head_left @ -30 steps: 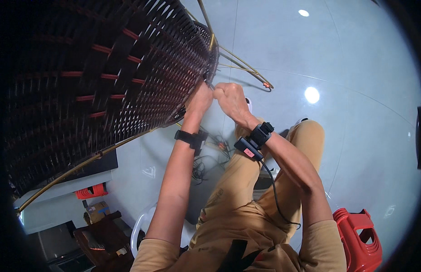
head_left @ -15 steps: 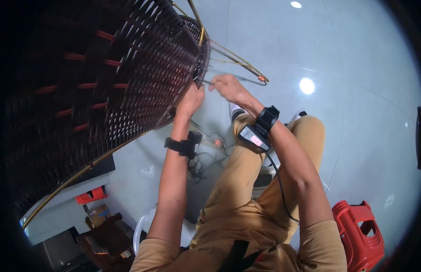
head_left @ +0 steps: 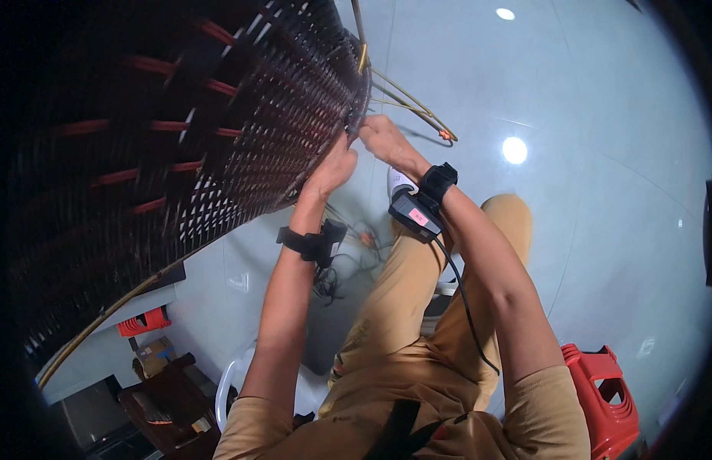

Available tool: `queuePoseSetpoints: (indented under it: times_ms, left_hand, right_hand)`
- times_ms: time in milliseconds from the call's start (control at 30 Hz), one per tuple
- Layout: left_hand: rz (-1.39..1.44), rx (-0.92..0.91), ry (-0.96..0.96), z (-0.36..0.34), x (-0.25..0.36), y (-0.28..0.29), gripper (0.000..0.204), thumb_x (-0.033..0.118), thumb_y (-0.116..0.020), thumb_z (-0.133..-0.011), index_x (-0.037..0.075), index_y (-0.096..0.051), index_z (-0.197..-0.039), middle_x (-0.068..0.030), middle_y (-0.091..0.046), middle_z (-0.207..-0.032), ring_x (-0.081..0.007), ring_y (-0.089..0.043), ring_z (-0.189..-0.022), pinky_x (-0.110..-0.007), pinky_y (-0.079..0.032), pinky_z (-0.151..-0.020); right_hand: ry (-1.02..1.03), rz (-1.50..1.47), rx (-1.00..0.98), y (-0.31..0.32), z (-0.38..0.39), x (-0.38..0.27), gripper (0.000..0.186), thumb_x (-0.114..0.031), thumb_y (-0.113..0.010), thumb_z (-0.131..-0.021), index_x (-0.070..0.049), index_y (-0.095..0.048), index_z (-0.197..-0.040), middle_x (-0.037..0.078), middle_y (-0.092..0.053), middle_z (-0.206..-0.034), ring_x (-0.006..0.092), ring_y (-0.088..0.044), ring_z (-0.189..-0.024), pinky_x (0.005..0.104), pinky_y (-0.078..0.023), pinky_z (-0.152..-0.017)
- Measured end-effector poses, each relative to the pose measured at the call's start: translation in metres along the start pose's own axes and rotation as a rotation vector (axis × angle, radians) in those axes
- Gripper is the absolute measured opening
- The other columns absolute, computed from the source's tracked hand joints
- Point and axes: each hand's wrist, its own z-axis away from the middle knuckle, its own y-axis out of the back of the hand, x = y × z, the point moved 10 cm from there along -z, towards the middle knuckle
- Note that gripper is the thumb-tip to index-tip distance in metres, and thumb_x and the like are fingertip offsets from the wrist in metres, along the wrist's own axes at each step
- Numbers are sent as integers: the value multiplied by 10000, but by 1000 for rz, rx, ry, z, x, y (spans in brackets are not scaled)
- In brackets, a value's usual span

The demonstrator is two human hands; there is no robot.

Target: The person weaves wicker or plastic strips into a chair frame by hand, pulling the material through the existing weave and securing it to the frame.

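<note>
A large dark brown wicker piece (head_left: 241,146) with reddish strands and a gold-coloured metal frame fills the upper left. My left hand (head_left: 334,170) is closed against its lower right rim, with the fingertips hidden behind the weave. Close beside it, my right hand (head_left: 388,144) is closed in a fist at the same rim, its fingers curled toward the weave. Whatever my right hand grips is covered by the fingers. Past the rim, thin gold metal legs (head_left: 413,107) stick out, with an orange piece (head_left: 445,135) at their tip.
Below my hands, loose dark strands (head_left: 329,282) lie on the pale glossy floor (head_left: 601,115). A red plastic stool (head_left: 607,414) stands at the lower right. Another red plastic object (head_left: 143,322) and a cardboard box (head_left: 156,356) are at the lower left. A white chair edge (head_left: 227,387) shows beside me.
The wicker rim has shifted slightly right in the picture. My right hand has drawn closer to the rim, and the thin grey strip that stuck out from its fingers is now hidden.
</note>
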Motion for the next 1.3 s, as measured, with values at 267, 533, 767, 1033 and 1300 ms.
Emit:
queuePoseSetpoints:
  times_ms: [267,533,767,1033,1300]
  left_hand:
    - [95,86,-42,-5,1,10,456,68,-509,-629,-63,-479,-1065,-239,-527,-967,-352,-511,-935,-402,-367,-865]
    - [684,-28,354,14,-32,2,407,258,-567,-756,-49,-544,-1023,-107,-563,-1008,-211,-502,-904,-313,-374,-858]
    - [522,25,450,20,-30,-1,511,434,-570,-810,-21,-593,-1041,-121,-593,-1049,-207,-543,-938,-300,-384,-857]
    - [328,166,207,8,-23,11,589,493,-554,-793,-28,-570,-1066,-178,-595,-1037,-267,-544,-956,-307,-368,-882]
    - [201,271,186,8,-32,9,358,337,-627,-749,32,-618,-937,-157,-630,-900,-320,-586,-804,-378,-445,-749]
  right_hand:
    - [135,42,-40,13,9,-1,249,-160,-430,-837,34,-585,-862,57,-527,-681,142,-464,-659,279,-394,-566]
    - [-263,-213,-17,40,34,16,115,-139,-574,-789,-28,-607,-785,7,-529,-576,63,-475,-465,204,-316,-399]
    - [-510,-510,254,50,51,53,149,-80,-640,-739,46,-608,-810,94,-607,-716,154,-596,-573,261,-487,-505]
    - [-433,-411,795,98,70,49,188,-106,-634,-725,6,-621,-877,121,-611,-811,178,-584,-664,259,-464,-553]
    - [-23,201,149,59,32,-9,200,-160,-620,-761,-51,-655,-925,-1,-531,-650,88,-440,-531,229,-365,-474]
